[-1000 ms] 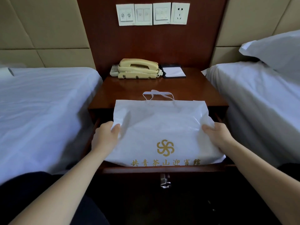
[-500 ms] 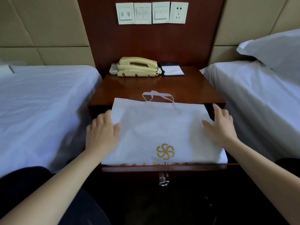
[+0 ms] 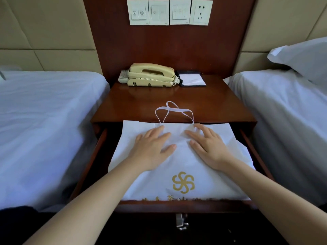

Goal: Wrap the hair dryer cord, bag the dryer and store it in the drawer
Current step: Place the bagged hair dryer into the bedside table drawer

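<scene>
A white bag [image 3: 208,181] with a gold pinwheel logo lies flat in the pulled-out wooden drawer [image 3: 185,206] of the nightstand. Its white handle loops [image 3: 174,111] rest on the nightstand top. My left hand [image 3: 152,149] and my right hand [image 3: 208,147] lie palm-down on the bag's upper middle, fingers spread, side by side. The hair dryer and its cord are hidden; I cannot see them inside the bag.
On the nightstand top [image 3: 221,103] stand a beige telephone [image 3: 150,75] and a notepad [image 3: 192,80] at the back. White beds flank it, left [image 3: 44,129] and right [image 3: 286,121]. A metal drawer handle [image 3: 181,221] shows below. Wall switches and a socket [image 3: 169,12] sit above.
Both hands let go of the bag's side edges and moved inward onto its middle, pressing it flat. The bag has sunk lower into the drawer.
</scene>
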Demonstrator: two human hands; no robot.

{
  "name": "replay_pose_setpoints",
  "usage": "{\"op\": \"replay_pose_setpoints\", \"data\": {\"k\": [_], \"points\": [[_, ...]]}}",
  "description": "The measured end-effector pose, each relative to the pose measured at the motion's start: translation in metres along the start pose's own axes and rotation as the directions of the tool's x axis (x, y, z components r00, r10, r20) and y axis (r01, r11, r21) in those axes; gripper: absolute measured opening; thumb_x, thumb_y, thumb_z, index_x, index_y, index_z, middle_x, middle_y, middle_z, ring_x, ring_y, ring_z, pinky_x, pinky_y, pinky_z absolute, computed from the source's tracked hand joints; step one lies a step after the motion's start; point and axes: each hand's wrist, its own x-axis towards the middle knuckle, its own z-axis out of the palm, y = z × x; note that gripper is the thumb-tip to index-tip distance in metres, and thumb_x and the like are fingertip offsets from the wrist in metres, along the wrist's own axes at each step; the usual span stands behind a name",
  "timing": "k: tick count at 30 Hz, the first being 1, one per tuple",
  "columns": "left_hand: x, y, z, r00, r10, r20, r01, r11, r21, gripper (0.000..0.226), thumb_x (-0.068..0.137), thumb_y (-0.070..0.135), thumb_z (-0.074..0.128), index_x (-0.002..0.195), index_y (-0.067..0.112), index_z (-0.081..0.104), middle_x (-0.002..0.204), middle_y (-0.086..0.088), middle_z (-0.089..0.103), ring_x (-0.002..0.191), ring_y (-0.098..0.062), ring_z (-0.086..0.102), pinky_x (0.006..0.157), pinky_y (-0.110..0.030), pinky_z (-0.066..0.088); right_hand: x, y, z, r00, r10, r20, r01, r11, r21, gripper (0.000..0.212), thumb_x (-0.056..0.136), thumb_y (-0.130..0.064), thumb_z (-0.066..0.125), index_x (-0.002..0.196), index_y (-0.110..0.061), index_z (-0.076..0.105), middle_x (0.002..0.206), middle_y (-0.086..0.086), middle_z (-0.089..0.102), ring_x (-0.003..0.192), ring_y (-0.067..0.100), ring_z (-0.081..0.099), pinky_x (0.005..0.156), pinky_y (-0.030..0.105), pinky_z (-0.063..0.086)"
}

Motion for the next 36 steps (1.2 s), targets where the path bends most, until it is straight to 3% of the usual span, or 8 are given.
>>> {"op": "replay_pose_setpoints", "data": {"k": [9,12,17,25,28,31,34,36], "points": [[-0.016,0.004,-0.006,0.964,-0.060,0.259,0.134,0.951,-0.280,0.061,0.090,0.061,0.035,0.144,0.033,0.031,0.158,0.010,0.015,0.144,-0.014,0.020,0.116,-0.038,0.019,-0.012,-0.006,0.000,0.994,-0.010,0.110,0.012,1.000,-0.013,0.075,0.076,-0.063,0.006,0.136,-0.035,0.043,0.145,-0.005,0.043,0.133,0.019,0.039,0.106,0.036,0.029],[-0.009,0.002,-0.005,0.940,-0.104,0.324,0.204,0.934,-0.294,0.067,0.086,0.068,0.032,0.145,0.036,0.027,0.156,0.008,0.025,0.142,-0.017,0.026,0.114,-0.040,0.023,-0.005,-0.009,-0.004,0.976,0.048,0.211,-0.039,0.998,-0.045,0.053,0.093,-0.054,0.022,0.140,-0.035,0.036,0.144,-0.004,0.044,0.130,0.024,0.041,0.105,0.037,0.029],[0.003,0.001,-0.002,0.984,-0.151,0.092,0.157,0.985,-0.065,0.068,0.085,0.070,0.028,0.143,0.034,0.033,0.150,0.004,0.039,0.138,-0.021,0.033,0.108,-0.045,0.027,0.010,-0.013,-0.002,0.980,0.100,0.172,-0.089,0.994,-0.068,0.043,0.097,-0.043,0.027,0.132,-0.029,0.048,0.140,-0.001,0.050,0.126,0.025,0.045,0.105,0.038,0.031],[0.037,-0.011,-0.003,0.986,-0.146,0.078,0.148,0.989,-0.015,0.072,0.087,0.068,0.025,0.143,0.023,0.037,0.148,-0.002,0.041,0.136,-0.023,0.036,0.106,-0.040,0.029,0.042,-0.002,0.003,0.985,0.130,0.111,-0.119,0.988,-0.096,0.039,0.096,-0.042,0.030,0.110,-0.019,0.057,0.124,0.006,0.060,0.117,0.027,0.051,0.094,0.036,0.035],[0.046,-0.013,0.003,0.987,-0.138,-0.086,0.144,0.988,0.062,0.072,0.086,0.068,0.021,0.119,0.015,0.056,0.127,-0.007,0.060,0.121,-0.026,0.051,0.094,-0.036,0.038,0.048,0.002,0.006,0.990,0.134,-0.045,-0.137,0.988,-0.070,0.035,0.095,-0.038,0.036,0.090,-0.015,0.062,0.101,0.009,0.068,0.099,0.031,0.060,0.078,0.035,0.040],[0.045,-0.015,0.007,0.970,-0.085,-0.226,0.113,0.987,0.116,0.076,0.069,0.067,0.005,0.085,0.015,0.057,0.095,-0.007,0.068,0.099,-0.028,0.060,0.074,-0.036,0.042,0.046,0.004,0.003,0.977,0.128,-0.171,-0.142,0.987,-0.074,0.031,0.093,-0.030,0.042,0.074,-0.013,0.060,0.082,0.010,0.069,0.082,0.035,0.061,0.061,0.035,0.036],[0.038,-0.032,0.006,0.960,-0.069,-0.273,0.092,0.993,0.074,0.076,0.068,0.064,0.006,0.085,0.016,0.061,0.091,-0.007,0.069,0.096,-0.030,0.061,0.073,-0.037,0.044,0.037,0.012,-0.004,0.967,0.041,-0.253,-0.082,0.985,-0.151,0.026,0.086,-0.027,0.043,0.077,-0.012,0.062,0.079,0.007,0.068,0.078,0.034,0.062,0.055,0.033,0.033],[0.027,-0.051,0.006,0.955,-0.044,-0.293,0.061,0.997,0.050,0.076,0.070,0.063,0.008,0.087,0.016,0.065,0.089,-0.006,0.070,0.094,-0.030,0.062,0.073,-0.036,0.044,0.025,0.026,-0.009,0.982,0.038,-0.185,-0.069,0.983,-0.168,0.030,0.088,-0.030,0.041,0.091,-0.015,0.066,0.095,0.005,0.070,0.093,0.029,0.062,0.067,0.034,0.042]]}}
